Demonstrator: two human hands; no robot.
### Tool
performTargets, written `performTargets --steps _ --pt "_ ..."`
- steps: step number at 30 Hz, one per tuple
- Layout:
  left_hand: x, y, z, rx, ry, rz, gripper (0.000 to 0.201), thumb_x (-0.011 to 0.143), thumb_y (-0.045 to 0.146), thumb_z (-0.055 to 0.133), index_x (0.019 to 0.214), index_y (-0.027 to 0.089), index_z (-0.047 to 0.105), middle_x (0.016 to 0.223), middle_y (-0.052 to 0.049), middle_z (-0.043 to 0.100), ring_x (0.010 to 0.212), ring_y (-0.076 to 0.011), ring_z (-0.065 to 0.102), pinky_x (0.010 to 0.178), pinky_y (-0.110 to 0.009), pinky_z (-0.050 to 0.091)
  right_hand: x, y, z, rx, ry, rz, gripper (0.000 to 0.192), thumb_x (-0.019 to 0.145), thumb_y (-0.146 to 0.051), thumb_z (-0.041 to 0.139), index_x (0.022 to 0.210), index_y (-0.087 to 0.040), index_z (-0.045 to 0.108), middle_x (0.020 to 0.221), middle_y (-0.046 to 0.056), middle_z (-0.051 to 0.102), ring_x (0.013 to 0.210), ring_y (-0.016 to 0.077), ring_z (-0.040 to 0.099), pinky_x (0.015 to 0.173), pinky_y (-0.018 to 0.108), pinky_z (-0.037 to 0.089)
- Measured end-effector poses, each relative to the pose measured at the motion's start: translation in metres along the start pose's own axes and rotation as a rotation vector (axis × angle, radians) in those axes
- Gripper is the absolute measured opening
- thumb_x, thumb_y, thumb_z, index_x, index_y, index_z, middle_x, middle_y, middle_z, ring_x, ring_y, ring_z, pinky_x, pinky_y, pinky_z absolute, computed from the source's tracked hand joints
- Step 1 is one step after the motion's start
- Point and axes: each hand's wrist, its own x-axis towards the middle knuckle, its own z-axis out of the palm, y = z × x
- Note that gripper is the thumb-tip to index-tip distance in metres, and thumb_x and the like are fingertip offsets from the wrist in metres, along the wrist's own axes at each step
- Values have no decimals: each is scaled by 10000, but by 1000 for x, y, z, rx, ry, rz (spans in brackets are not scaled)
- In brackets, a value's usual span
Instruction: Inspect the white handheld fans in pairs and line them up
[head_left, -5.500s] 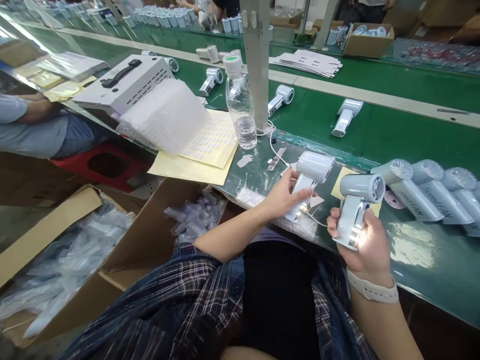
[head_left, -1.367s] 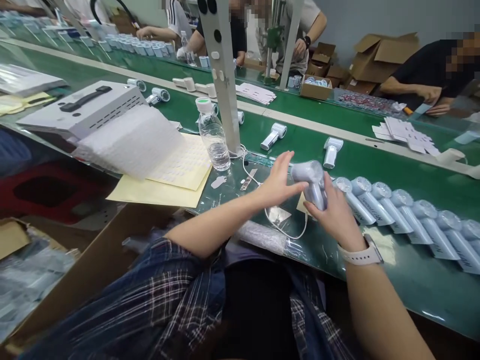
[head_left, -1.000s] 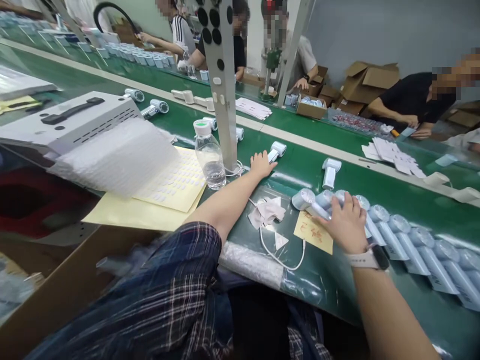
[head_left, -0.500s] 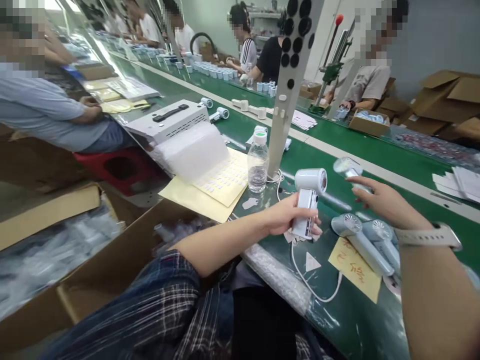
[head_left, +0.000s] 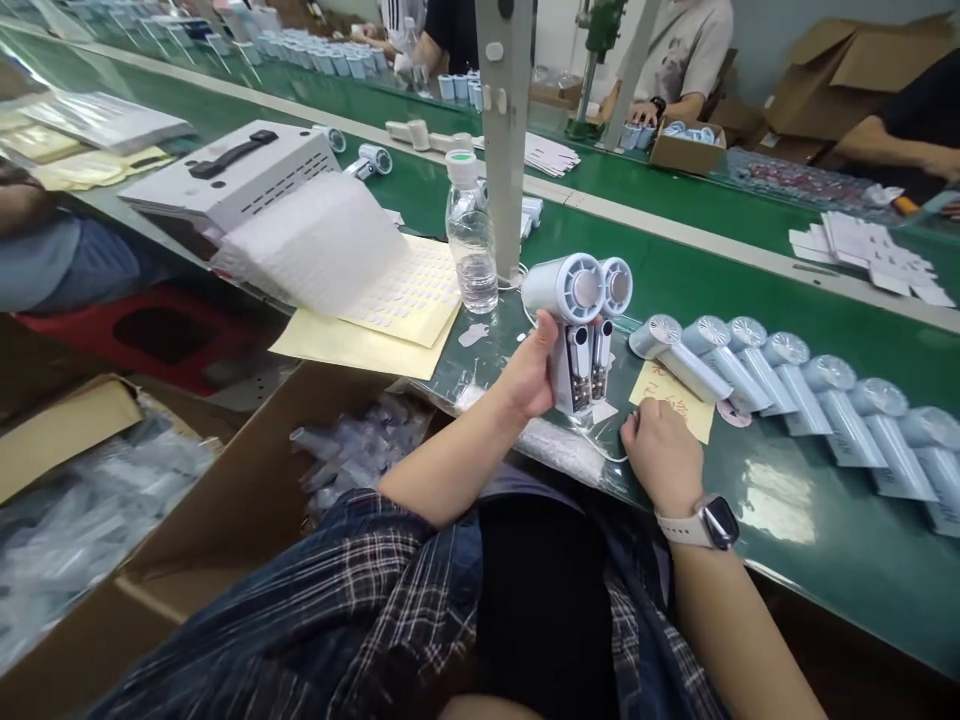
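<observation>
The left hand [head_left: 529,375] is wrapped around the handles of two fans [head_left: 577,330], holding them upright side by side above the near edge of the green table [head_left: 750,270]. They are smooth pale plastic, each with a round barrel head showing a ribbed grille, and a flat handle with a dark strip down its face. The right hand [head_left: 660,455] rests low on the table just right of the fans, fingers curled on or near a thin white cable [head_left: 611,458]; whether it pinches the cable cannot be told.

A yellow note [head_left: 675,398] lies flat just beyond the right hand. To its right a row of fans [head_left: 787,385] lies in a tight slant, heads up, shoulder to shoulder, running off toward the right edge. A clear ribbed bottle [head_left: 471,240] stands beside a grey post [head_left: 504,130], near the held fans. Left of it lie matte yellow sheets [head_left: 360,340] with a curled bubble wrap [head_left: 315,240] on top. Open green surface shows past the row, up to a pale strip. An open cardboard box [head_left: 247,500] of clear bags sits below the table edge.
</observation>
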Motion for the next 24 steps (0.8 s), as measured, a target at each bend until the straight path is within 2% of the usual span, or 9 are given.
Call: performTargets --steps 3,6,8,11,14,17,19,22,24 --pt "-7 4 6 21 -13 -2 891 621 1018 641 971 199 654 1216 -148 761 1390 -422 606 1003 -509 625 -16 -22 7 182 -123 -128 202 975 -388 511 862 -226 556 852 115 705 841 280 697 746 387 519" --pt "-14 8 8 10 -17 16 888 558 1035 660 879 208 610 1199 -149 760 1379 -424 608 1000 -495 616 -34 -41 -4 672 -339 -124 326 947 -541 648 999 -219 631 738 34 707 689 225 692 676 348 549" --pt "-17 11 8 3 -8 27 886 531 1032 681 845 209 592 1180 -146 760 1337 -415 634 985 -485 615 -41 -49 -10 908 -427 -85 405 873 -581 756 991 -198 697 677 23 692 628 214 666 635 346 547" --pt "-18 12 7 -9 -13 26 884 538 1045 654 813 209 579 1168 -143 756 1298 -398 651 965 -483 615 -45 -60 -6 913 -353 -109 381 863 -565 788 803 -195 721 669 36 691 623 193 644 617 324 522" --pt "-17 9 7 -24 -41 54 858 554 1027 673 788 207 586 1151 -139 753 1305 -388 642 969 -475 610 -52 -72 7 955 -220 -114 400 929 -554 746 744 -209 661 647 9 654 602 165 626 611 302 507" --pt "-17 4 7 -27 -21 114 837 519 993 738 759 201 610 1161 -132 758 1271 -368 663 999 -456 594 -60 -82 18 1176 -210 -53 453 1009 -547 661 708 -234 532 521 -67 480 460 125 506 548 286 488" --pt "-17 2 6 -39 12 111 846 477 992 756 739 198 619 1157 -127 769 1202 -356 695 987 -452 597 -62 -83 19 1225 -228 -50 457 1031 -546 629 713 -242 501 518 -74 453 455 128 488 549 290 492" --pt "-19 2 5 -116 34 80 848 472 998 748 723 200 612 1160 -111 777 1134 -339 724 917 -437 622 -58 -77 14 983 -247 -168 387 1037 -555 611 825 -232 635 650 -15 599 607 168 583 634 310 496" --pt "-20 3 5 -184 23 87 828 504 984 752 722 199 605 1179 -109 771 1149 -339 723 891 -429 631 -55 -73 11 830 -222 -253 368 1055 -543 580 913 -227 703 710 5 641 641 173 577 648 310 470"
